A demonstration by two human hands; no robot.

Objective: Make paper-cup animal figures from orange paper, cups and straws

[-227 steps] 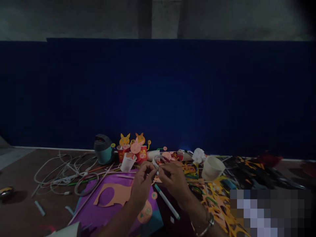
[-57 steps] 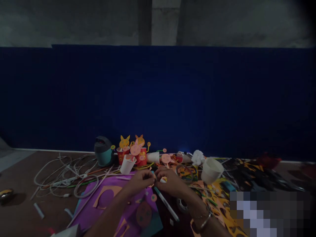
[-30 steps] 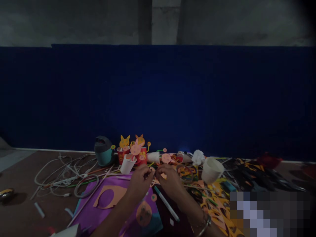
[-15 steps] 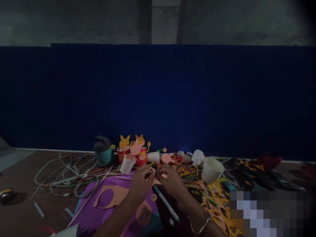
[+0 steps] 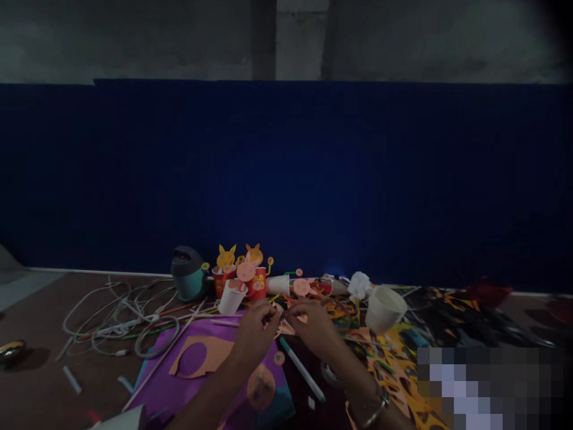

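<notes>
My left hand (image 5: pixel 257 327) and my right hand (image 5: pixel 312 325) meet fingertip to fingertip above the middle of the table. Both pinch, and whatever sits between the fingers is too small and dark to make out. A white marker with a teal cap (image 5: pixel 303 371) lies just below my right hand. Under my left forearm is a purple sheet (image 5: pixel 163 397), bearing an orange paper offcut with a round hole (image 5: pixel 218 359). An orange paper disc with a drawn face (image 5: pixel 261 388) and a small orange disc (image 5: pixel 279 358) lie between my forearms.
Behind my hands stand a white paper cup (image 5: pixel 231 298), red cups (image 5: pixel 258 285) with paper animal heads, and a teal-and-grey device (image 5: pixel 190 283). Coiled white cables (image 5: pixel 101 313) spread left. On the right are a white cup (image 5: pixel 384 313), crumpled paper (image 5: pixel 359 286) and yellow cut-out scraps (image 5: pixel 398 388).
My right hand's fingers have shifted slightly to the right and its wrist has turned a little. My left hand has stayed almost still.
</notes>
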